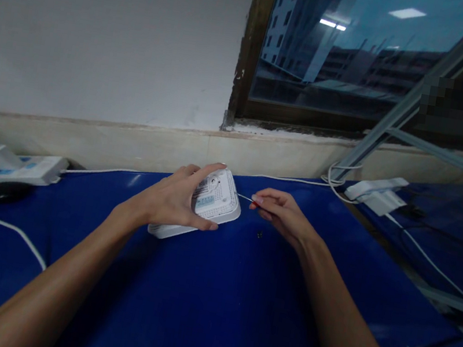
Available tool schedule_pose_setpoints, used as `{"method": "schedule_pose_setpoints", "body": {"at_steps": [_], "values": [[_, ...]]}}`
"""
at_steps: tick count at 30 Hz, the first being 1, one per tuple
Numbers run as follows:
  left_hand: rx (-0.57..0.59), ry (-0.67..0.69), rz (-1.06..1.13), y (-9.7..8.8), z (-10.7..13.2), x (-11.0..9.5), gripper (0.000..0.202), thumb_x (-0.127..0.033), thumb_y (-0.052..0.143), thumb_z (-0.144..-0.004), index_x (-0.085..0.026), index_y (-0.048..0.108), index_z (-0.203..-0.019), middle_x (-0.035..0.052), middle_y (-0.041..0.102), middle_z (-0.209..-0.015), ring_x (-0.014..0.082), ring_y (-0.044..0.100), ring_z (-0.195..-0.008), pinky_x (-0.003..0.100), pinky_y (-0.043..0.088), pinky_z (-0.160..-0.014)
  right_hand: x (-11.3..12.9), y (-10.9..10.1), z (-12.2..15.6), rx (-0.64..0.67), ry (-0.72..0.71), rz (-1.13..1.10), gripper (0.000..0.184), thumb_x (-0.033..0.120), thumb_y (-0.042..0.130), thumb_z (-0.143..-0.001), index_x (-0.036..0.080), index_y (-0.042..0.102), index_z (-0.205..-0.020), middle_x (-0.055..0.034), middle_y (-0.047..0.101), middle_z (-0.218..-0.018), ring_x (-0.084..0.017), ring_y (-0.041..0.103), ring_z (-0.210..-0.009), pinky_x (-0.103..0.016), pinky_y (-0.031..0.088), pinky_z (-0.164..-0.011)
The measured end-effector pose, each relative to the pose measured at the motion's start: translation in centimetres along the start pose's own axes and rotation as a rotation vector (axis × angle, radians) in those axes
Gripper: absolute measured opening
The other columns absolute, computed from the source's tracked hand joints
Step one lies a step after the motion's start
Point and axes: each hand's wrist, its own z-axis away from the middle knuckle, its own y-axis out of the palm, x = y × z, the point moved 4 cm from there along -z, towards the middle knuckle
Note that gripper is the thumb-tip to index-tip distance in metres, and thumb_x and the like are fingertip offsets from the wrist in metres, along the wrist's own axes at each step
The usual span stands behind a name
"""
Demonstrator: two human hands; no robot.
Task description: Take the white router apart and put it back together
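Note:
A white plastic box with rounded corners and rows of vent holes, which looks like a router (pixel 219 198), rests on the blue table, tilted a little. My left hand (pixel 178 194) is wrapped over it, thumb along the near edge and fingers across the far side. Between the fingertips of my right hand (pixel 280 210) is a thin screwdriver (pixel 246 198) with a metal shaft and a bit of red at its handle. Its tip meets the right edge of the box. Just below that hand, several tiny dark pieces (pixel 260 235), perhaps screws, lie on the table.
A white power strip (pixel 39 169) and a black computer mouse (pixel 6 192) are at the left. White cables run along the wall. On the right, another power strip (pixel 380 192) sits beside a slanted metal frame (pixel 372 140). The blue table (pixel 201 309) meets the wall below a window.

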Motion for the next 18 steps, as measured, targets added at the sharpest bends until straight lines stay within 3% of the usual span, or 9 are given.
{"method": "schedule_pose_setpoints", "body": {"at_steps": [4,9,15,18], "values": [[0.046,0.012,0.001,0.2,-0.1,-0.3,0.118,-0.059,0.085,-0.063,-0.042,0.015,-0.157,0.0105,0.044,-0.141,0.0363,0.049,-0.125,0.049,0.045,-0.101,0.3,-0.3,0.2,0.011,-0.016,0.064,0.019,0.035,0.083,-0.075,0.020,0.075,-0.084,-0.0046,0.075,-0.076,-0.008,0.044,-0.052,-0.025,0.025,-0.050],[0.155,0.036,-0.051,0.6,0.3,-0.1,0.119,-0.054,0.086,-0.060,-0.043,0.017,-0.156,0.0077,0.046,-0.135,0.0343,0.050,-0.122,0.048,0.044,-0.102,1.0,-1.4,0.5,-0.029,-0.005,0.297,0.023,0.037,0.082,-0.076,0.018,0.074,-0.085,-0.0045,0.076,-0.074,-0.008,0.044,-0.049,-0.025,0.025,-0.048],[0.291,0.012,-0.105,1.2,0.8,0.3,0.125,-0.050,0.089,-0.055,-0.045,0.014,-0.156,0.0066,0.046,-0.133,0.0353,0.047,-0.121,0.051,0.041,-0.102,1.5,-0.9,0.7,-0.021,-0.026,0.419,0.021,0.036,0.080,-0.077,0.019,0.074,-0.086,-0.0046,0.078,-0.075,-0.015,0.068,-0.068,-0.027,0.045,-0.064],[0.307,0.015,-0.122,1.5,0.7,0.4,0.127,-0.051,0.089,-0.053,-0.045,0.015,-0.156,0.0071,0.045,-0.133,0.0366,0.046,-0.122,0.052,0.040,-0.102,1.2,-0.7,0.7,-0.004,-0.014,0.485,0.018,0.034,0.079,-0.078,0.019,0.074,-0.086,-0.0048,0.078,-0.076,-0.017,0.072,-0.074,-0.028,0.047,-0.068]]}}
